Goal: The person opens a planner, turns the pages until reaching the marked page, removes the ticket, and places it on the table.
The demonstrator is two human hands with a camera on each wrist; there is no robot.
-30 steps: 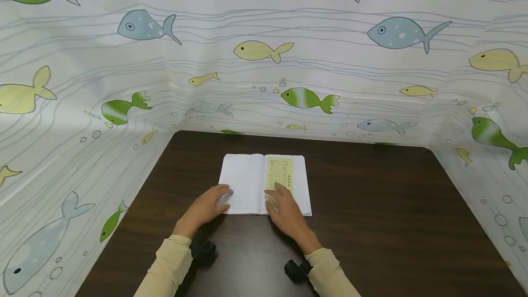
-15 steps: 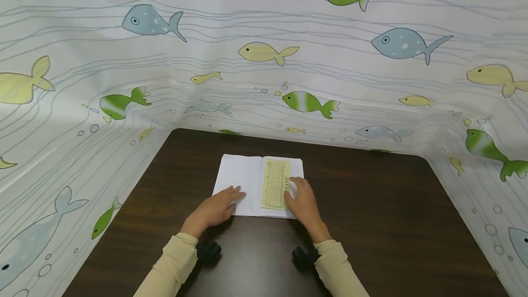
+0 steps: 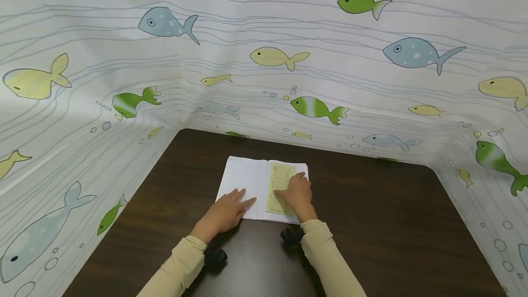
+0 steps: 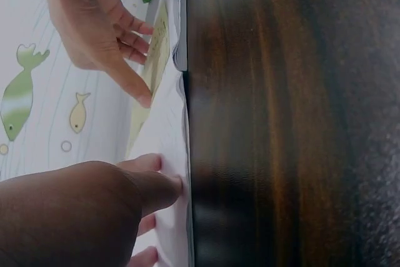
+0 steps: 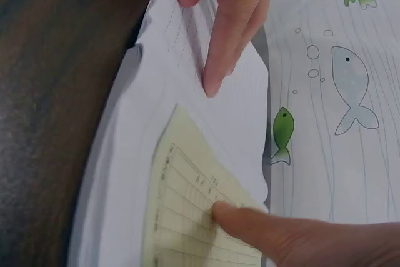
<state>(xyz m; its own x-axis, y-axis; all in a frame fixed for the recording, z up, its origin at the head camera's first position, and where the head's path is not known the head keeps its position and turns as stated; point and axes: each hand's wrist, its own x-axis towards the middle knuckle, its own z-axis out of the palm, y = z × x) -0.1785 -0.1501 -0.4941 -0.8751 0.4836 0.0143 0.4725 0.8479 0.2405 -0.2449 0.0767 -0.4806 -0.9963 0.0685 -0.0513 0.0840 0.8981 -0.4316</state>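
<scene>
An open lined notebook lies on the dark table, and a pale yellow printed slip rests on its right page. My left hand rests on the lower part of the left page with fingers extended; the left wrist view shows its fingertips against the paper. My right hand is over the right side of the slip, fingers spread towards the page's outer edge. Its thumb touches the printed face of the slip in the right wrist view. Part of the slip's right side is hidden under this hand.
The dark wood-grain table extends around the notebook. A white sheet printed with fish forms walls at the back and both sides. Black wrist cameras sit at the cuffs of the light yellow sleeves.
The right hand has moved off the slip's lower middle to its right side, and its thumb is now on the slip. My left hand has slid further onto the left page.
</scene>
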